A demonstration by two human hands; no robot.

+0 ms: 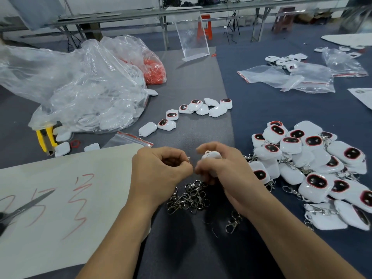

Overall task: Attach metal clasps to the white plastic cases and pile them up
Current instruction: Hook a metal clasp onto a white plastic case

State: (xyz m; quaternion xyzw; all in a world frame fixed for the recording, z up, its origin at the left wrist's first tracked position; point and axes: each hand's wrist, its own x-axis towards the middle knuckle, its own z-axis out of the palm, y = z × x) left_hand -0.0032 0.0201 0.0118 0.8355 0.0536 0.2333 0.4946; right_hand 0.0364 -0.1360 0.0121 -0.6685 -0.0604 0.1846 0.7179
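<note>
1. At centre front: white case [211, 156] gripped in right hand [221, 170]; metal clasp [188, 159] pinched by left hand [161, 168], apparently not yet attached.
2. Beneath: loose clasps [191, 196] remaining.
3. Right: large finished pile [306, 158], clasps fitted.
4. Beyond: bare cases [216, 112] outstanding.

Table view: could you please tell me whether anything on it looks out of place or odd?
Only mildly. A yellow utility knife lies against the big plastic bag at left, with one loose red ring beside it. One clasp sits apart from the clasp heap.
</note>
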